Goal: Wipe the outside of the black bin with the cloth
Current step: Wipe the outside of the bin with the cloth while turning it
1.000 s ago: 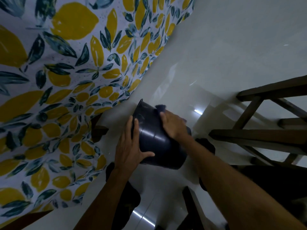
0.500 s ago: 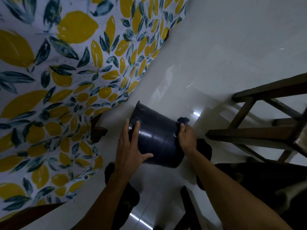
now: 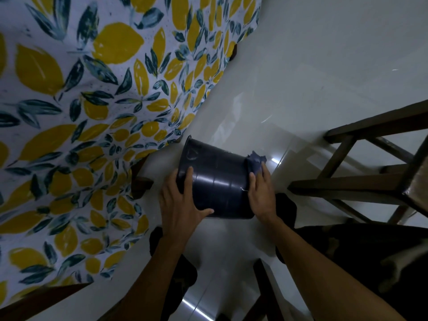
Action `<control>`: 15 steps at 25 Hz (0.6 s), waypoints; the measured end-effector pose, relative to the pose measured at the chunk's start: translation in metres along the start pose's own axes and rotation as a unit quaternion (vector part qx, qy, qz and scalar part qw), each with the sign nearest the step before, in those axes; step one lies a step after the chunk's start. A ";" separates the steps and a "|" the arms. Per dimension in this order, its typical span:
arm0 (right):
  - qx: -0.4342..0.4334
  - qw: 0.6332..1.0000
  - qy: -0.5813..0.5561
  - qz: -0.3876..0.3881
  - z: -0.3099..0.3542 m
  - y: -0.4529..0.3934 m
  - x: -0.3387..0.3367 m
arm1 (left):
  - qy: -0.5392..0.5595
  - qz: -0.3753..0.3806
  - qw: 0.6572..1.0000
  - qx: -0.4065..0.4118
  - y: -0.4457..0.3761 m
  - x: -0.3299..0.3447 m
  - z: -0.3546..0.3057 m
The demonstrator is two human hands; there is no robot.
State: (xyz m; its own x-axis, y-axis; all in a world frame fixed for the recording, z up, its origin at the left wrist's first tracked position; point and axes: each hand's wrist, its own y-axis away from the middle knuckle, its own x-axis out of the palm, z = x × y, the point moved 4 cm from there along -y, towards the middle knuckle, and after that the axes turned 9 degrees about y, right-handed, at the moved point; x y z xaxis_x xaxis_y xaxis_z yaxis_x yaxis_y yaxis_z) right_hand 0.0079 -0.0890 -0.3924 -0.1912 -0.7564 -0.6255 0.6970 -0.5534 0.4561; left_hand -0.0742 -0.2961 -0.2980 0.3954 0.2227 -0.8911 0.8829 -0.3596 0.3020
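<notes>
My left hand lies wide and flat on the dark bucket, which is tipped sideways above the floor. My right hand presses a blue cloth flat on its bottom. I can't read its rim mark.

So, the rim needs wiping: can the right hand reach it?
Probably: the right hand presses the cloth at the base of the bucket, and its upper side lies bare to the rim.
</notes>
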 end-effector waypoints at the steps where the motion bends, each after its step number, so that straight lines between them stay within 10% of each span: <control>1: -0.008 1.000 0.009 0.004 -0.001 -0.001 -0.001 | -0.043 0.036 0.998 0.026 -0.009 -0.003 -0.003; 15: -0.189 0.924 0.333 -0.005 -0.015 0.098 0.061 | -0.122 0.104 0.983 0.090 -0.048 0.011 0.007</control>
State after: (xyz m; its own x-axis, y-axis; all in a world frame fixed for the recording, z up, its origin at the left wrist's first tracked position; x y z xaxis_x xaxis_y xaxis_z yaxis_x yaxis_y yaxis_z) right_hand 0.0748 -0.1840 -0.3960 0.1809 -0.2998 -0.9367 0.9130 -0.3028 0.2733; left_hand -0.1138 -0.2831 -0.3252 0.4706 -0.0883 -0.8779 0.7222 -0.5330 0.4408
